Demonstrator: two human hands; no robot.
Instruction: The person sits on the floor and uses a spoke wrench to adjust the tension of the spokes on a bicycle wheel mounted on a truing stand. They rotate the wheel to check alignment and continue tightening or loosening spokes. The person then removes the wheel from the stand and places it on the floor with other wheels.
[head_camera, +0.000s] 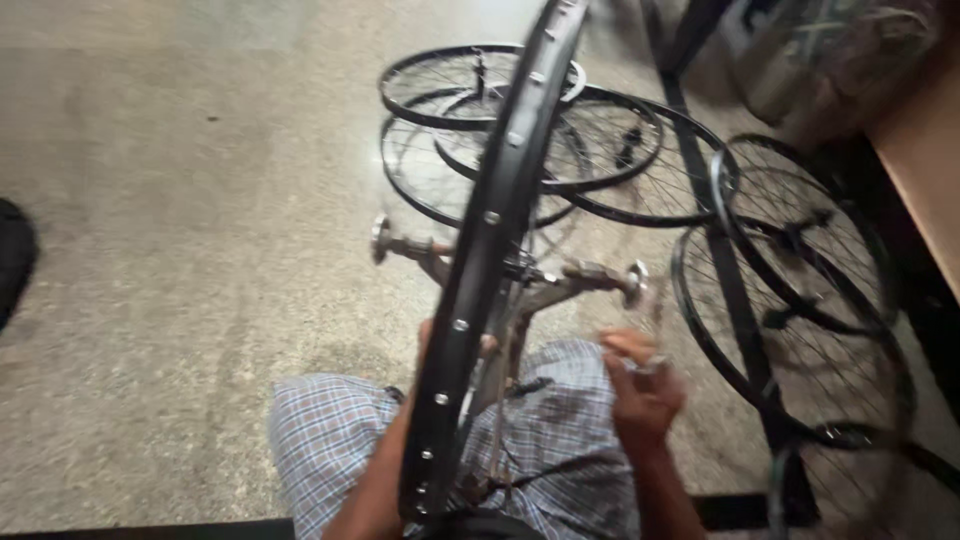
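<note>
Right hand (643, 385), at five o'clock of the frame, pinches something small and blurred, perhaps a spoke nipple. Left hand (440, 345) rests on the black bicycle rim (500, 215) (mostly hidden behind it, so its grip cannot be told). That rim stands upright on a truing stand (590, 275). Spoked wheels (560, 150) lie on the floor (180, 250) toward one o'clock.

Single head view: we look steeply down, close over the lap, wheel rim (490, 250) and floor (180, 250).
</note>
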